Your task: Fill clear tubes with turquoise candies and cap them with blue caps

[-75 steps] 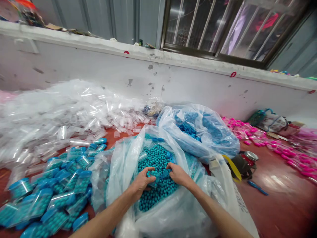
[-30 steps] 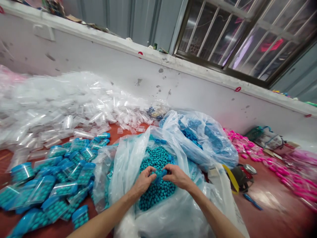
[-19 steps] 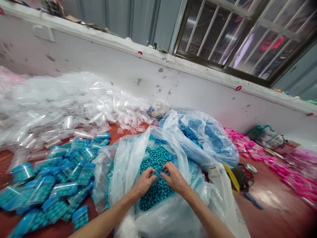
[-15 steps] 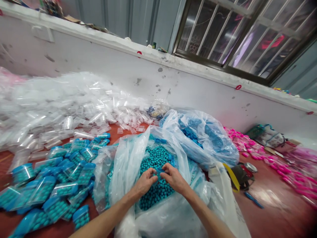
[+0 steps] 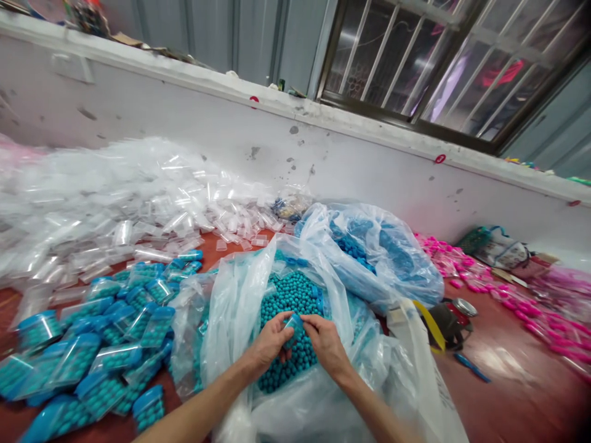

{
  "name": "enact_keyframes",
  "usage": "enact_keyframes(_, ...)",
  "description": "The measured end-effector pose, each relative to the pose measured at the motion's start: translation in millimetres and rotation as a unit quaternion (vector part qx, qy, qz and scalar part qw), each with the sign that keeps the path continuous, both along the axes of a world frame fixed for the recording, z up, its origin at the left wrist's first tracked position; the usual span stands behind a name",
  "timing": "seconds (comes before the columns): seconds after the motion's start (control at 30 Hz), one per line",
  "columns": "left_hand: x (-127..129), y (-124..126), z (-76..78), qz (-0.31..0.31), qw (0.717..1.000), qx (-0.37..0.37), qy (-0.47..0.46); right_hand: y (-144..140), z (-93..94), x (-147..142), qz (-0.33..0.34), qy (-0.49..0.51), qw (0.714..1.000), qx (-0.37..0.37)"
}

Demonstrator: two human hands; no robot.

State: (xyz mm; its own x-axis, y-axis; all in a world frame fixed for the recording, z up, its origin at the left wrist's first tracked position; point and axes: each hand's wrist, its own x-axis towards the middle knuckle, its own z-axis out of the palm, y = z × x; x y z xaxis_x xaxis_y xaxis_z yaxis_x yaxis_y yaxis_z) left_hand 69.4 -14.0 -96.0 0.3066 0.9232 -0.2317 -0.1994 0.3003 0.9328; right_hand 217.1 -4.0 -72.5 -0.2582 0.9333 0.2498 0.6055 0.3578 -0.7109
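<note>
A second clear bag of blue pieces [image 5: 373,252] sits on the red worktop [image 5: 508,381]. Left of it spreads a heap of empty clear pouches [image 5: 106,197]; right of it lie pink packets [image 5: 508,295], and nearer, a blue pen [image 5: 471,364].

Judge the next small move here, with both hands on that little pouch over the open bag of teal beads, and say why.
Probably press the small pouch shut along its top. The left hand and right hand pinch it between them above the teal beads in the big clear bag, and filled pouches lie piled to the left.
</note>
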Motion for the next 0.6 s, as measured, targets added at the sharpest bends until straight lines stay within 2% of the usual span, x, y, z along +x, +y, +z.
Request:
enact_keyframes(0.1,2,1,2.2,0.017,1.0,0.011,0.006,-2,-1.4,-4,-0.055,0.011,0.998,-0.021)
enact_keyframes(0.17,3,1,3.8,0.024,1.0,0.009,-0.003,-5,-5.4,-7,-0.062,0.005,0.998,0.004)
enact_keyframes(0.3,3,1,3.3,0.038,0.999,-0.008,-0.02,-11,-15.2,-10,-0.008,-0.005,0.997,0.082)
enact_keyframes(0.4,2,0,2.5,0.058,0.998,-0.006,0.009,-11,-15.0,-8,0.053,0.001,0.996,0.075)
enact_keyframes(0.5,-3,-1,5.4,0.047,0.998,0.013,0.044,-3,-6.9,1,0.088,0.057,0.994,-0.014)
enact_keyframes(0.6,-8,0,8.8,-0.003,0.998,0.029,0.057,8,2.5,9,0.05,0.162,0.965,-0.198)
